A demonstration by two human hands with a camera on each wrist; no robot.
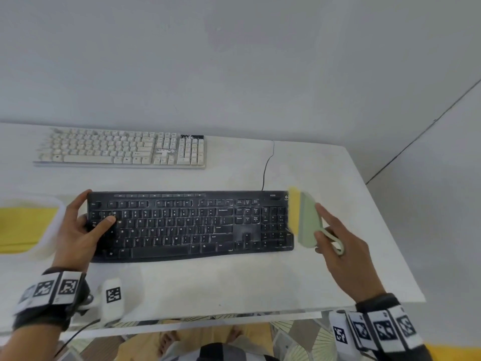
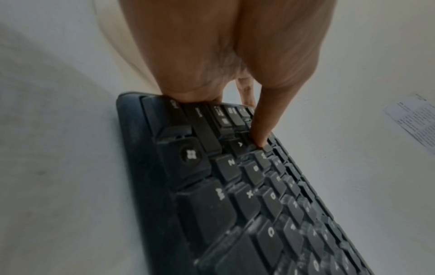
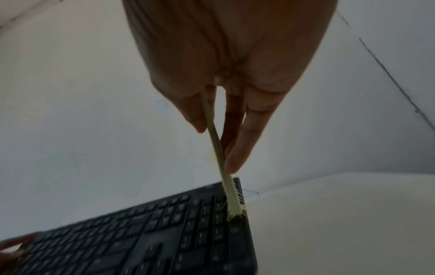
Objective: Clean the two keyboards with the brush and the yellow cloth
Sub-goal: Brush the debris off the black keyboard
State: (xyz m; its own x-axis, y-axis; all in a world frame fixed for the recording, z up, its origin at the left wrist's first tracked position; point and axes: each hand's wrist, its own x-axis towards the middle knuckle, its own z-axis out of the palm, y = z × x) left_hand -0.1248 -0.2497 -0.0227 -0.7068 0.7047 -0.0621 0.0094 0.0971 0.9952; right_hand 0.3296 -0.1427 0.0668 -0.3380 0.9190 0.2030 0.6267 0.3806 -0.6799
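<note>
A dusty black keyboard point(image 1: 190, 225) lies across the middle of the white table point(image 1: 234, 282). My left hand point(image 1: 80, 225) grips its left end, thumb point(image 2: 263, 134) on the keys and fingers behind the far edge. My right hand point(image 1: 335, 238) holds a pale green brush point(image 1: 307, 222) by its body and loop. Its yellow bristles point(image 1: 294, 209) touch the black keyboard's point(image 3: 164, 232) right edge, where the brush point(image 3: 231, 195) is seen edge-on. A white keyboard point(image 1: 122, 149) lies at the back left. The yellow cloth point(image 1: 23, 227) sits in a white tray at the left.
A black cable point(image 1: 266, 168) runs from the black keyboard toward the back wall. The white tray's rim point(image 1: 56, 230) lies just left of my left hand. The table's right edge point(image 1: 385, 222) is close to my right hand. A printed label point(image 2: 414, 121) shows on the table.
</note>
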